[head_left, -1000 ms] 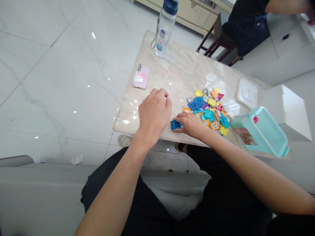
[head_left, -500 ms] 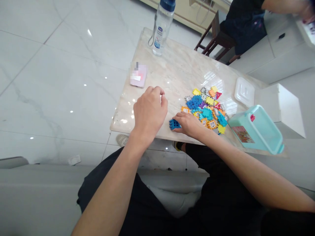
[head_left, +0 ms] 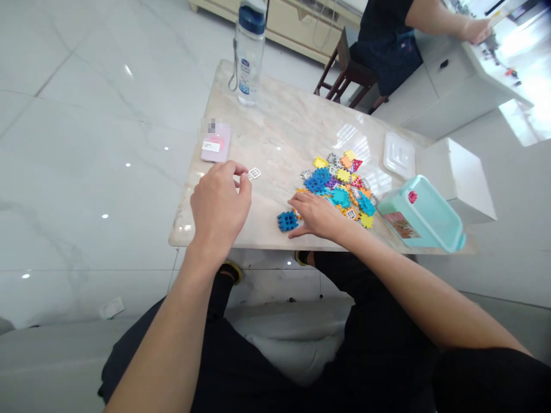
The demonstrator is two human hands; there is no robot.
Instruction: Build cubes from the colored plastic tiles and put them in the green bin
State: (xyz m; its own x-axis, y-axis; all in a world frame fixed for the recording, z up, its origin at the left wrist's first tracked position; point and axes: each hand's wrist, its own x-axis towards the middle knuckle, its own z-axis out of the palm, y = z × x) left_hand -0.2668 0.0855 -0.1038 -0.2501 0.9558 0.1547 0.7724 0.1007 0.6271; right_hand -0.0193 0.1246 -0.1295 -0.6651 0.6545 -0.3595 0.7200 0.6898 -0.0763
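My left hand (head_left: 221, 201) is closed in a pinch over the left part of the table. A small white lattice window piece (head_left: 255, 173) sticks out at its fingertips. My right hand (head_left: 316, 215) lies with thumb and fingers apart at the near edge of a pile of colourful plastic building pieces (head_left: 340, 197). Just left of its fingers a blue block with a square grid (head_left: 287, 221) rests on the table, close to the thumb but apart from it. Part of the pile is hidden behind my right hand.
A clear water bottle (head_left: 249, 69) and a pink card-like item (head_left: 216, 141) are on the left of the marble table (head_left: 284, 120). At right stand a mint-green container (head_left: 413, 221), a translucent lid (head_left: 399, 155) and a white box (head_left: 467, 178). Another person (head_left: 390, 46) sits at a counter behind.
My right hand has let go of the blue block, which now lies beside it. The white window piece has come into sight at my left fingertips. The view has shifted.
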